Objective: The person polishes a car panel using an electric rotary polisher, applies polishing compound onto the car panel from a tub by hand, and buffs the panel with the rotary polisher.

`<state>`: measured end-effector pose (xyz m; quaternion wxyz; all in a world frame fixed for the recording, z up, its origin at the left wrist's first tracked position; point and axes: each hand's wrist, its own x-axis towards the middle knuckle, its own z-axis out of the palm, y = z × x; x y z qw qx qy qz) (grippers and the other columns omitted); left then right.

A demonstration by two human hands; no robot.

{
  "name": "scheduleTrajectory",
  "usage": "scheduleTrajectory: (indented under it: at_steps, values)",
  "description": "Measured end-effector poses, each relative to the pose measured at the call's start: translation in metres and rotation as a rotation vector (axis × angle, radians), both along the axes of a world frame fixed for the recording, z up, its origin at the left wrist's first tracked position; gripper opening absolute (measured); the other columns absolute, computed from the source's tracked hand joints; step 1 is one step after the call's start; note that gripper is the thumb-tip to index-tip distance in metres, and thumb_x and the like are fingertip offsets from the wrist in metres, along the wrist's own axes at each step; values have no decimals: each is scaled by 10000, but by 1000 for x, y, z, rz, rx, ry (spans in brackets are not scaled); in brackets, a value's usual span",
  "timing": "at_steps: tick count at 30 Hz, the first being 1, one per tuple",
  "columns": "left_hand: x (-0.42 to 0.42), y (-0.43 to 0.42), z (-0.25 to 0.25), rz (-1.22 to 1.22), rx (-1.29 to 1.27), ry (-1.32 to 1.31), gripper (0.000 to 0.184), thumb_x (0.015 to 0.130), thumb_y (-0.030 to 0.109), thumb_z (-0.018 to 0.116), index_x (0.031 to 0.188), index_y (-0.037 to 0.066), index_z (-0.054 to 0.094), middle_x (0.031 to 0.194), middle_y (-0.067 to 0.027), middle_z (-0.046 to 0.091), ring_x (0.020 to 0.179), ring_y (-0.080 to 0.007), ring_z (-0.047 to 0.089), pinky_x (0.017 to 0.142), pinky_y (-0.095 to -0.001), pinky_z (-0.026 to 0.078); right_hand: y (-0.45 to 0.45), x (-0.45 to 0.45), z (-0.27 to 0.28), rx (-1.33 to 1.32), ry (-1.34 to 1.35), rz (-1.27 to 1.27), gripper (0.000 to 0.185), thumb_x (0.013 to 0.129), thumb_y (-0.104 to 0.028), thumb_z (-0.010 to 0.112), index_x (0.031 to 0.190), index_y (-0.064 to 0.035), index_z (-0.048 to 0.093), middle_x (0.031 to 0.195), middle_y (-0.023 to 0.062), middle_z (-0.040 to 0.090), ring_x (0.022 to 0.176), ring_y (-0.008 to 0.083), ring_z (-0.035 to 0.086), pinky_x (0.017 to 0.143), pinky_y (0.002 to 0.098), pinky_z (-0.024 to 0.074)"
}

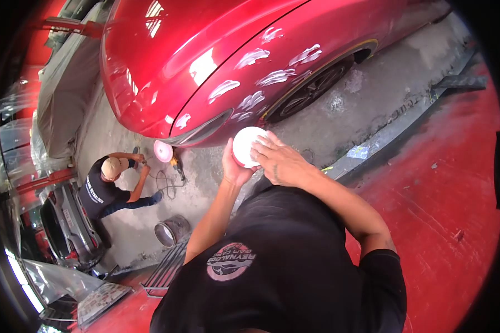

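Just below the car's front corner, my left hand (236, 168) is wrapped round the side of a round white tub (243, 145). Over the tub's white face lies my right hand (283, 161), its fingers laid out across the surface from the right. Whether the fingertips press into something soft there I cannot tell. Ahead of both hands is the red car fender (228, 72), with several white paste smears (276, 77) on it. The smears sit between the panel gap and the wheel arch, above the headlight (197, 133).
A crouching person (108, 180) in a cap works at the left, beside a pink-white round pad (163, 151) and a yellow power tool (177, 165) with a cord. A bucket (172, 230) and a metal rack (164, 272) stand at lower left. The front wheel (314, 91) is at right.
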<state>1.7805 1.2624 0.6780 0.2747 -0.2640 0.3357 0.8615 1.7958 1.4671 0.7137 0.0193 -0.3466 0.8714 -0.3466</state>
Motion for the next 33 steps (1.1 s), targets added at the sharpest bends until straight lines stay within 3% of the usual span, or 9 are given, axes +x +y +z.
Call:
scheduleTrajectory:
  at_steps: [5,8,10,14,17,18,20,26,33]
  values:
    - [-4,-29,-26,-98,223,86,704,1034,664,386,1496,156,542,1466,-130,604,1303,-336,602,992,-535,532,-15,-1,13,106,-110,16,489,871,-64,616,1336,85,632,1408,248,623,1421,385,513,1285,532,257]
    - [-8,-33,-14,-71,129,29,733,1014,696,401,1502,166,535,1466,-136,605,1297,-357,606,947,-572,543,-8,-2,-10,-385,-95,-192,485,870,-50,594,1329,102,625,1377,223,651,1404,352,547,1269,508,307]
    - [-7,-49,-19,-84,134,49,769,995,723,417,1516,167,517,1487,-147,590,1320,-412,592,933,-620,538,-4,-19,-30,-1270,-499,-473,504,858,-54,539,1327,111,617,1352,201,661,1336,325,603,1228,493,376]
    - [1,-83,-19,-106,161,95,807,993,725,420,1530,125,489,1503,-211,559,1351,-504,554,877,-597,592,4,-84,-83,-1833,-614,-986,445,858,2,563,1289,44,667,1156,93,700,1053,172,664,969,321,509]
    - [17,-108,-13,-76,131,62,817,994,727,413,1531,115,480,1483,-227,565,1341,-513,554,848,-579,612,-19,-120,-185,-1652,-494,-746,430,849,46,532,1224,-17,732,1036,11,703,950,97,636,831,234,497]
    - [18,-116,-12,-60,115,71,817,994,728,410,1532,116,478,1477,-225,568,1335,-519,556,845,-581,611,-55,-101,-122,-1504,-500,-925,205,907,14,563,1062,-11,695,915,-7,666,768,89,613,650,252,503]
    - [24,-135,-9,-48,107,48,778,992,740,412,1499,164,536,1453,-154,613,1253,-413,630,867,-607,568,-82,-70,-122,-1452,-504,-968,251,921,-26,598,1146,20,699,981,39,706,835,120,662,726,267,550]
    - [40,-168,0,30,139,14,806,1009,704,390,1553,112,451,1534,-177,527,1313,-528,552,741,-530,596,-8,-105,-159,-1634,-513,-1021,325,940,-16,585,1243,34,692,1043,57,725,901,134,678,788,287,556]
    - [40,-188,-13,49,289,88,815,995,698,427,1563,114,440,1525,-195,524,1316,-535,553,810,-586,613,-6,-111,-36,-1099,-163,-977,388,911,-4,555,1265,77,692,1077,80,740,946,145,678,819,307,554]
